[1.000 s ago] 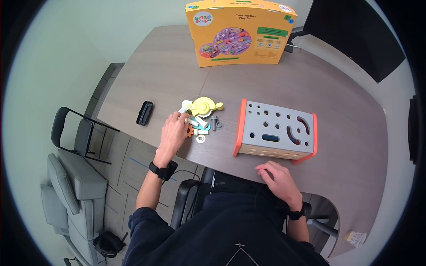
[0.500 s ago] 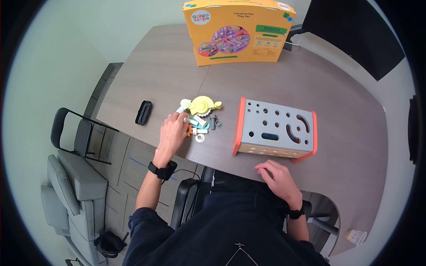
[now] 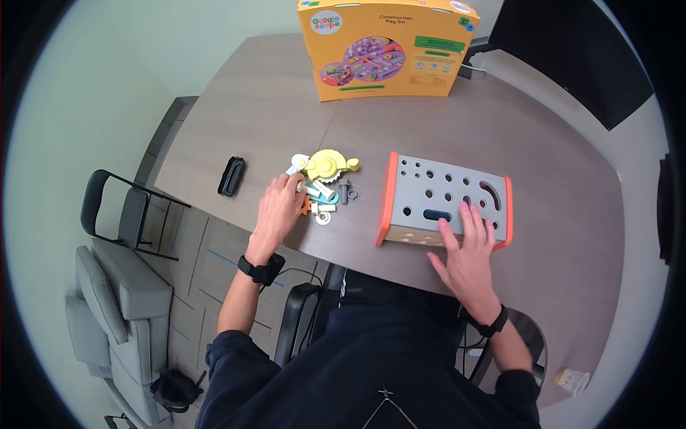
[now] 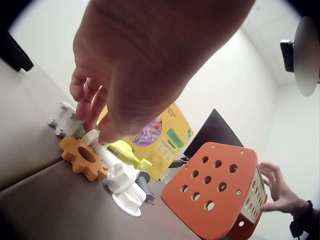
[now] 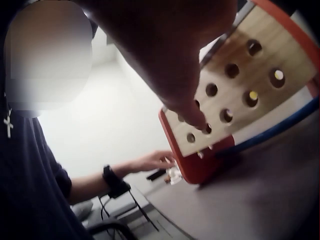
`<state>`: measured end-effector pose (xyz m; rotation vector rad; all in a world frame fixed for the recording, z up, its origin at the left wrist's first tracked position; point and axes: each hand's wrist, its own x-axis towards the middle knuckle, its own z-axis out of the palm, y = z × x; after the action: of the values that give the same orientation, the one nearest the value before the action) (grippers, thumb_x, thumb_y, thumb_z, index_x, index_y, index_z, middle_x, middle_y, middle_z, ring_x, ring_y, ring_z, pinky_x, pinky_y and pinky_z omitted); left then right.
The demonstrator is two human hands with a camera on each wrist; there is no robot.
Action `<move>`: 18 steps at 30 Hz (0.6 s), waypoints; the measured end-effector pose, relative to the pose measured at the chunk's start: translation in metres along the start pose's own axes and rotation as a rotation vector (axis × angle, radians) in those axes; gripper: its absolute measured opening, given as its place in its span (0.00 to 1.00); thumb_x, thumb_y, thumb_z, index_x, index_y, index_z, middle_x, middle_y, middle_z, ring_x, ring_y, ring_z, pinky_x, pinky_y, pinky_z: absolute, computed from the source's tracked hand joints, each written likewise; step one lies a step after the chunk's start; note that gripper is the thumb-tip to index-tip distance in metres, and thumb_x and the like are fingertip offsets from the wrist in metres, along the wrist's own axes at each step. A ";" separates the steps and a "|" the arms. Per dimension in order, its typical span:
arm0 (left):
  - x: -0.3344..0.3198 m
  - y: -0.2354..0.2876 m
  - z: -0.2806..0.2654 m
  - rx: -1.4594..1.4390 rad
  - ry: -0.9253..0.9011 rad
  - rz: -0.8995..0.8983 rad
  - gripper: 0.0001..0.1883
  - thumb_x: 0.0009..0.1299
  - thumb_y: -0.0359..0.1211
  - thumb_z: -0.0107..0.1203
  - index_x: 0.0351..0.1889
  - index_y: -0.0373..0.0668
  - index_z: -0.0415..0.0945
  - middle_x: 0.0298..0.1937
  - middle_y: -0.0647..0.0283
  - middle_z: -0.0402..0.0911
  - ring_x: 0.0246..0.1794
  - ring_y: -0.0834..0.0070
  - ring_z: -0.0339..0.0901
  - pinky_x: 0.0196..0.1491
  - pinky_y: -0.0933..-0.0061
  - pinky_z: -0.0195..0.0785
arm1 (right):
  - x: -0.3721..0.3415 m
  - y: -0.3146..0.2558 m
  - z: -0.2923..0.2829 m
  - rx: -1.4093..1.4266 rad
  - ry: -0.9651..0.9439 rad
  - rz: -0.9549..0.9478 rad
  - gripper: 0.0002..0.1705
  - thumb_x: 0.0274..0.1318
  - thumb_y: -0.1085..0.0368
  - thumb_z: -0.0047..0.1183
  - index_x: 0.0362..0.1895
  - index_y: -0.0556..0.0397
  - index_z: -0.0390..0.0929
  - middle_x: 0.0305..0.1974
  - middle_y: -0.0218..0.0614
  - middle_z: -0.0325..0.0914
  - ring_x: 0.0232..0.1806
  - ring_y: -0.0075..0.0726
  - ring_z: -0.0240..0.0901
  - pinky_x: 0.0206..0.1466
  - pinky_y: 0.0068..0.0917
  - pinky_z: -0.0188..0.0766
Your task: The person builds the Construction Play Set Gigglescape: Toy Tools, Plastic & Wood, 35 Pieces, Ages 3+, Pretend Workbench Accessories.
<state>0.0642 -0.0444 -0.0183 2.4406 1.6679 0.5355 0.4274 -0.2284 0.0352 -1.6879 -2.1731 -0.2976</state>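
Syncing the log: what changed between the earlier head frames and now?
Right hand moved forward, slightly right, fingers now spread over the holed box; no firm grip visible. Left hand still at the loose parts; holed box and yellow carton unmoved.

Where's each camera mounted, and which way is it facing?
Head: up top, facing forward and down at the table; torso, left grip and right grip show.
Left wrist: on that wrist, looking past the left grip at the orange gear; right grip shows too.
Right wrist: on that wrist, looking past the right grip at the holed box; torso, left grip show.
Both wrist views share the holed box.
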 end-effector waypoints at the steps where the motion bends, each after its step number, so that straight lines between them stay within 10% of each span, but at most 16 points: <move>1: 0.000 0.001 -0.002 -0.014 0.001 -0.008 0.16 0.76 0.34 0.63 0.60 0.42 0.79 0.50 0.53 0.82 0.52 0.52 0.82 0.54 0.49 0.78 | -0.002 0.007 0.011 -0.065 0.020 -0.032 0.52 0.57 0.64 0.72 0.82 0.36 0.59 0.81 0.53 0.60 0.82 0.57 0.57 0.79 0.65 0.52; 9: -0.016 0.014 -0.015 -0.163 -0.001 -0.003 0.19 0.78 0.33 0.62 0.65 0.40 0.78 0.57 0.51 0.80 0.57 0.49 0.80 0.57 0.49 0.77 | -0.016 0.039 0.060 -0.328 0.151 -0.187 0.45 0.62 0.63 0.65 0.81 0.33 0.61 0.79 0.48 0.64 0.80 0.52 0.62 0.78 0.57 0.52; 18: -0.020 0.045 -0.034 -0.317 -0.007 0.168 0.24 0.77 0.30 0.63 0.70 0.40 0.75 0.65 0.52 0.78 0.65 0.50 0.75 0.67 0.52 0.72 | 0.030 0.057 0.015 0.034 0.227 -0.040 0.69 0.36 0.62 0.82 0.85 0.41 0.57 0.78 0.51 0.64 0.79 0.57 0.63 0.76 0.56 0.54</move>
<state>0.0849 -0.0824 0.0232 2.3519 1.2672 0.7481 0.4731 -0.1810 0.0309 -1.5139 -2.0351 -0.4377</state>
